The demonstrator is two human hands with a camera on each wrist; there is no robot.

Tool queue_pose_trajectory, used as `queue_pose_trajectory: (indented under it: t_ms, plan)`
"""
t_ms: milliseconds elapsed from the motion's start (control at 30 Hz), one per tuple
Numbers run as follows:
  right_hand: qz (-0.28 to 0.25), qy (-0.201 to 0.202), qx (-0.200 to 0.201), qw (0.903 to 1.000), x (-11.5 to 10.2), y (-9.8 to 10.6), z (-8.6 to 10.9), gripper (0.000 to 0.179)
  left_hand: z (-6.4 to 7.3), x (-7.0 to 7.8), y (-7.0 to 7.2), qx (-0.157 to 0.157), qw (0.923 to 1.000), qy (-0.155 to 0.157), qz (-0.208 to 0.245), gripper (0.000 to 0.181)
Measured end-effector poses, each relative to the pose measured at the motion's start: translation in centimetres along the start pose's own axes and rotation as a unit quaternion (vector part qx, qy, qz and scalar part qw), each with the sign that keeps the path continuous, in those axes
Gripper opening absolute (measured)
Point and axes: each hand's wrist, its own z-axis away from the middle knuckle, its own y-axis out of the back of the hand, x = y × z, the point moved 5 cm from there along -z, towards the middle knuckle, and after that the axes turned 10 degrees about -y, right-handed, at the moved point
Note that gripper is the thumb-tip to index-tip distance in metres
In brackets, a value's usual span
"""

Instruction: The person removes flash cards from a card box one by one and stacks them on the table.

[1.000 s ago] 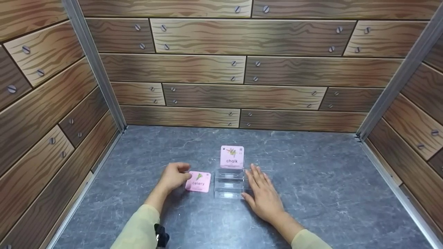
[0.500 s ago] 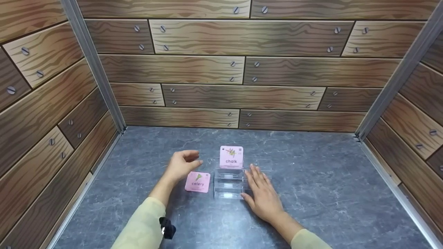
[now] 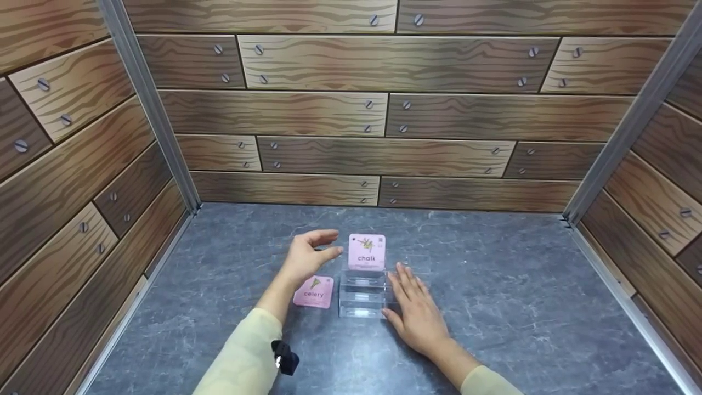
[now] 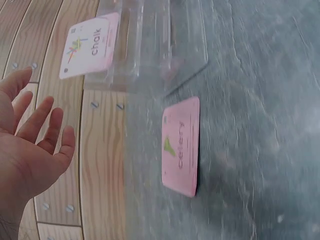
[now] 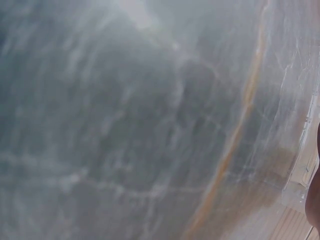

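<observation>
A clear tiered card stand (image 3: 362,297) stands mid-table, with a pink chalk card (image 3: 367,252) upright in its rearmost tier. Just left of that card, my left hand (image 3: 307,255) hovers with nothing in it, thumb and fingers apart. Its palm and loosely bent fingers show in the left wrist view, away from the chalk card there. A pink celery card (image 4: 180,147) lies flat on the table left of the stand, partly covered by my left hand in the head view. My right hand (image 3: 419,315) rests with extended fingers along the stand's right side. Only a blurred sliver of it shows in the right wrist view.
The grey marbled tabletop (image 3: 510,307) is bounded by a wood-plank patterned back wall (image 3: 318,109) and similar side walls. Metal corner posts (image 3: 159,109) rise at the left and right. A black strap with a small device (image 3: 285,357) sits on the left sleeve.
My left hand has left the celery card on the table and moved up and right toward the chalk card. The right hand stays in place beside the stand.
</observation>
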Motion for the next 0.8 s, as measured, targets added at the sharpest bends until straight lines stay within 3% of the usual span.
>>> queue_pose_trajectory:
  t_ms: [300, 600, 800]
  plan:
    - [-0.006, -0.002, 0.003, 1.0000, 0.1, 0.0, 0.1, 0.079, -0.7, -1.0, -2.3, 0.030, 0.9993, 0.011, 0.017, 0.039]
    - [-0.009, 0.001, 0.017, 0.9998, 0.0, 0.0, 0.1, 0.079, -1.1, -2.1, -3.6, 0.047, 0.9980, 0.011, 0.041, 0.040]
    - [-0.009, 0.015, 0.037, 0.9991, -0.1, 0.0, 0.1, 0.078, -1.2, -2.4, -3.9, 0.039, 0.9987, 0.005, 0.031, 0.040]
